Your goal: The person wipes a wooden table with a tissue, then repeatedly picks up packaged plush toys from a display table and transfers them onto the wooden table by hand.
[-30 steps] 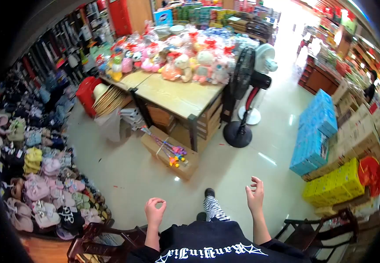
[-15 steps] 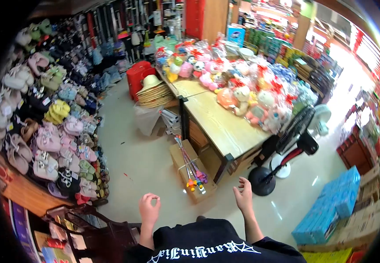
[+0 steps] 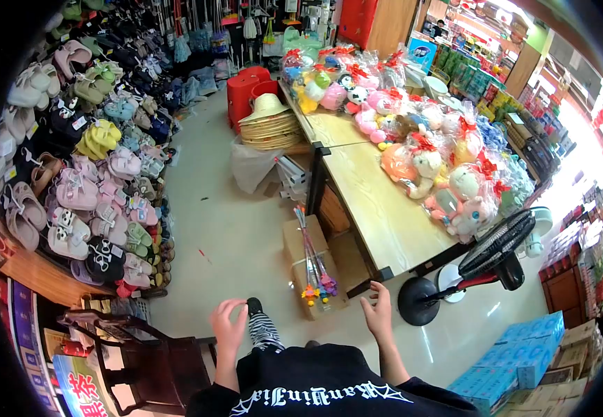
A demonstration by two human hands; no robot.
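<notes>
My left hand (image 3: pixel 228 324) is raised in front of my body, its fingers loosely curved and the thumb a little apart, with nothing in it. On the other side, my right hand (image 3: pixel 378 310) is up with thumb and fingers apart, also holding nothing. Nearest to it are the corner of a wooden table (image 3: pixel 413 240) and a black fan (image 3: pixel 500 243) on a round base. Between and beyond the hands, a bundle of thin sticks with colourful ends (image 3: pixel 312 257) lies on a cardboard box (image 3: pixel 298 243). Neither hand touches any of these things.
Wrapped plush toys (image 3: pixel 465 184) crowd the table. Straw hats (image 3: pixel 270 125) are stacked beside red stools (image 3: pixel 239 101). Shelves of slippers (image 3: pixel 79 187) line the left side. A dark wooden chair (image 3: pixel 162 365) stands close at left, blue cartons (image 3: pixel 510 358) at right.
The view has shifted, so the table, fan and box appear further right. A foot and striped trouser leg now show near my left hand. Both hands stay raised and hold nothing.
</notes>
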